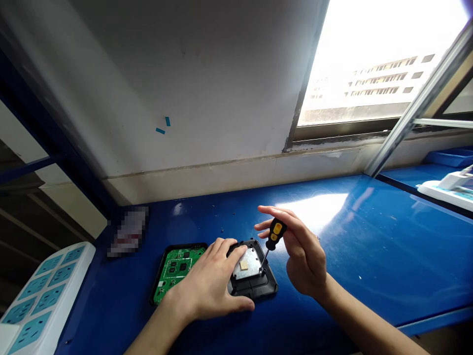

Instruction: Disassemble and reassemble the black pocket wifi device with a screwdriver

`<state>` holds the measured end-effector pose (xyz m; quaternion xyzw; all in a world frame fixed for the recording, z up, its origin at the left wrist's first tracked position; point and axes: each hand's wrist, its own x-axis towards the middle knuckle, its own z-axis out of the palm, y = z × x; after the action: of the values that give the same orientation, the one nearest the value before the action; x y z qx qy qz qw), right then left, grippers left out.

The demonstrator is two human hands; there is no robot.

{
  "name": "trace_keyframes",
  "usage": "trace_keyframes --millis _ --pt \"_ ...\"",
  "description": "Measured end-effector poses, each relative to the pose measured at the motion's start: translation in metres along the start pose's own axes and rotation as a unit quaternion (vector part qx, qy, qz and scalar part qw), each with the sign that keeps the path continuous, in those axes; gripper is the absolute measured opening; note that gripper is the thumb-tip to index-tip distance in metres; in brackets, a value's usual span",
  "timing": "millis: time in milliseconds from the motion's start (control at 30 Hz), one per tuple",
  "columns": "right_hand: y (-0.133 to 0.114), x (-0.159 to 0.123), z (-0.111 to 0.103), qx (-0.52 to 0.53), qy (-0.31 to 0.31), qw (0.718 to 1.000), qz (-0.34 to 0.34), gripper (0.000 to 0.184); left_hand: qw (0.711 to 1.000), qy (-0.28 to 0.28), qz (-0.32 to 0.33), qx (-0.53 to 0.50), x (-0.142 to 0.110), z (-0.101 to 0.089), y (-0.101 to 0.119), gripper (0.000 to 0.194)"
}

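We have a black shell [269, 288] lying on the blue table [332, 256], with a metal plate [254, 256] inside and a small tan pad [244, 265] on that plate. The shaft of our screwdriver [276, 232] slants down to the plate's right edge; whether its tip sits in a screw, we cannot tell. We judge this to be screw work at that edge, though whether tightening or loosening is unclear. From here, a turn would call for a seated tip, the shaft closer to upright, and a steady shell.

Our right hand [305, 251] comes in from the right, wrist bent, its grip closed around the black-and-yellow handle, with fingertips extending past it. Our left hand [209, 286] reaches across palm down, its grip spread: fingers on the plate's far side, thumb apart by the shell's near edge. Partly under that hand, just left of the shell, lies a green circuit board [177, 261] in a dark housing. Farther left is a white power strip [55, 286].
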<state>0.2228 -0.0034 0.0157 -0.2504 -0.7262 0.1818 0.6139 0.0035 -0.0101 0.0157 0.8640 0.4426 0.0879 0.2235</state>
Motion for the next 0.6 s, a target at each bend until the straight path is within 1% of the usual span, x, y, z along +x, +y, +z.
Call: trace_keyframes --millis 133,267,333,400,467,600 --pt "-0.0002 0.0011 0.0007 -0.031 0.007 0.999 -0.004 0.049 1.000 -0.001 0.000 -0.002 0.0000 -0.0003 0.0008 0.100" --pt "0.0035 0.0033 -0.0002 -0.092 0.028 0.995 -0.037 0.059 1.000 -0.010 -0.006 -0.004 -0.0001 -0.0032 0.0039 0.097" --pt "0.0051 0.0031 -0.0013 -0.102 0.026 0.993 -0.061 0.058 1.000 -0.014 -0.010 -0.003 -0.0002 -0.0043 0.0047 0.096" --pt "0.0057 0.0017 -0.0021 -0.087 0.006 0.994 -0.071 0.049 1.000 -0.012 -0.009 -0.001 -0.0004 -0.0042 0.0044 0.096" --pt "0.0053 -0.0002 -0.0019 -0.057 -0.010 0.997 -0.056 0.044 1.000 -0.007 -0.004 0.000 -0.0005 -0.0032 0.0032 0.096" --pt "0.0031 -0.0017 0.0005 -0.026 -0.014 0.999 -0.018 0.052 1.000 -0.001 0.001 0.001 -0.0007 -0.0008 0.0011 0.097"
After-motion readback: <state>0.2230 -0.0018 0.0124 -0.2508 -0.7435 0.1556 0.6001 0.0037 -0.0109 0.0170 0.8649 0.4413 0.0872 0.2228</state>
